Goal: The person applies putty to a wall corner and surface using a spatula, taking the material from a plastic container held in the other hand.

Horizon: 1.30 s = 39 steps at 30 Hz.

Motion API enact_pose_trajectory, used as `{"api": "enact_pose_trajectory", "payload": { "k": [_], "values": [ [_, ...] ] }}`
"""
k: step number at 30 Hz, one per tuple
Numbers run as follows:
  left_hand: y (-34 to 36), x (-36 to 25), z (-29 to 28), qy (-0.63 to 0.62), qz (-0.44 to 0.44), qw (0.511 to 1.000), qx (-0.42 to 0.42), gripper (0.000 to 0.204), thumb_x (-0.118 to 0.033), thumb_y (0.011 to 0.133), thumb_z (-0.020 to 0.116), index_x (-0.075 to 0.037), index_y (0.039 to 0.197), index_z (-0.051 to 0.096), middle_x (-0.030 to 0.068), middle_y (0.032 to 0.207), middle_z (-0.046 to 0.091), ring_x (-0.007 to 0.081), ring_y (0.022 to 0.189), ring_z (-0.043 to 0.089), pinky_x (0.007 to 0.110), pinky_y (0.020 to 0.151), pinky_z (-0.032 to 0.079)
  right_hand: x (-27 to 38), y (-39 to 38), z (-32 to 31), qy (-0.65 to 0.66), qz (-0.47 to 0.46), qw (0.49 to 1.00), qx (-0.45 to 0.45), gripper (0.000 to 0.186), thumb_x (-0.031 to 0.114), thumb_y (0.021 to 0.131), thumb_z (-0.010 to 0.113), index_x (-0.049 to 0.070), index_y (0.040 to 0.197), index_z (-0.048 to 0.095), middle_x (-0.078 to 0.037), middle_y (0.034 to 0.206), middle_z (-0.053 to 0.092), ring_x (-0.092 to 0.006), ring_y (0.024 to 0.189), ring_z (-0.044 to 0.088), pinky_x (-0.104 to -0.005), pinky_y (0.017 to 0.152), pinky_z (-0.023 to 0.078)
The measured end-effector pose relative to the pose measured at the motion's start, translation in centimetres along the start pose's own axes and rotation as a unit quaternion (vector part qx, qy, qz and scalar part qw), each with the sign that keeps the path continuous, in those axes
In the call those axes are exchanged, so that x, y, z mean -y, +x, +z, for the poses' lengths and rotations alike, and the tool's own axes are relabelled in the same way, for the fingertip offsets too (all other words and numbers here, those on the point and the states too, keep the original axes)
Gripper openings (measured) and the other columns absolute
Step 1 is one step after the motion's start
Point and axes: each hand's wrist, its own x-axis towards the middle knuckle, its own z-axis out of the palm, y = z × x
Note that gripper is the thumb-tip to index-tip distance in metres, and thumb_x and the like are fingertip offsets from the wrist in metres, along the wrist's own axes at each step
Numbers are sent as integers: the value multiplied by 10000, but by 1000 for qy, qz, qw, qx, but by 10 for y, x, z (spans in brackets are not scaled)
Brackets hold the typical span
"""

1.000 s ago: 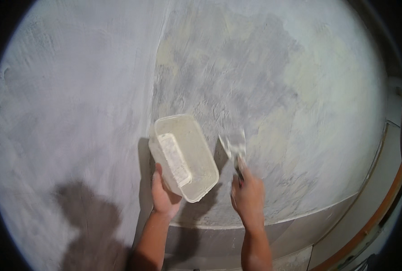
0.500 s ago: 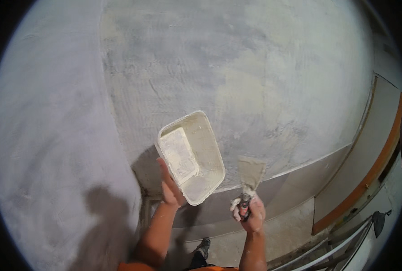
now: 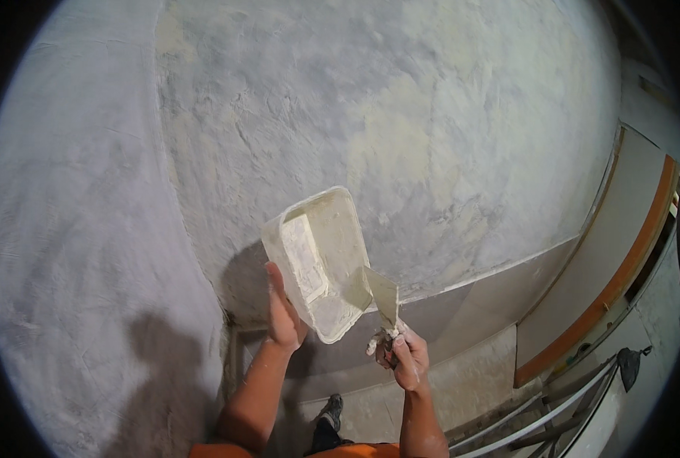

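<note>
My left hand (image 3: 285, 309) grips a cream plastic tub (image 3: 342, 248) from its left side, thumb along the outer wall. The tub is tilted with its mouth toward me, and pale filler coats its inside and bottom. In my right hand (image 3: 407, 357) is a putty knife (image 3: 384, 294), fingers closed round its plaster-caked handle. Its wide blade points up and meets the tub's right rim, smeared with the same pale paste. Part of the handle is hidden by my fingers.
In front stands a patchy grey and cream plastered wall (image 3: 294, 114), meeting a paler wall (image 3: 73, 191) at a left corner. A grey band (image 3: 462, 313) runs along its foot. An orange-edged panel (image 3: 584, 267) and metal bars (image 3: 538, 427) are at the right. My shoe (image 3: 331, 408) is below.
My right hand has moved left and turned the putty knife, bringing its blade to the tub's rim. The tub is tipped slightly more sideways, and the view has shifted a little rightward.
</note>
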Motion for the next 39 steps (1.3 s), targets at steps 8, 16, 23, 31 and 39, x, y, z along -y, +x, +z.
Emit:
{"api": "enact_pose_trajectory", "payload": {
  "k": [8, 16, 23, 31, 39],
  "values": [
    [-6, 5, 12, 49, -3, 999, -15, 814, -666, 994, 335, -60, 1534, 278, 108, 1518, 407, 263, 1358, 437, 404, 1132, 365, 0, -2, -2, -77, -81, 993, -23, 524, 244, 1045, 461, -73, 1459, 407, -56, 721, 587, -61, 519, 398, -225, 482, 325],
    [-11, 19, 15, 67, -38, 997, -26, 817, -671, 1005, 253, -64, 1551, 248, 91, 1554, 364, 251, 1398, 389, 393, 1162, 319, 6, -5, -3, -119, -66, 990, -47, 501, 225, 1048, 456, -50, 1465, 418, 6, 664, 506, -57, 530, 405, -226, 488, 323],
    [-14, 47, 2, 140, 14, 990, -10, 769, -561, 1061, 225, 57, 1517, 247, 121, 1558, 334, 218, 1414, 330, 339, 1172, 252, 23, -8, 6, -173, -47, 979, -98, 457, 156, 1044, 462, -47, 1452, 445, 38, 664, 456, -43, 567, 363, -228, 580, 405],
    [-23, 53, 11, 246, 44, 968, 20, 710, -521, 1075, 225, 76, 1422, 389, 158, 1440, 452, 228, 1321, 423, 336, 1114, 311, 35, -16, 5, -187, 5, 972, -143, 453, 171, 1046, 455, -61, 1435, 454, 31, 704, 478, -44, 609, 408, -224, 562, 371],
    [-36, 56, 22, 295, 61, 950, 81, 712, -547, 1054, 282, 47, 1438, 368, 163, 1377, 493, 243, 1264, 467, 366, 1079, 348, 53, -20, 10, -173, 24, 964, -200, 422, 266, 1063, 448, -10, 1365, 554, 54, 665, 461, -32, 528, 391, -209, 467, 317]
  ]
}}
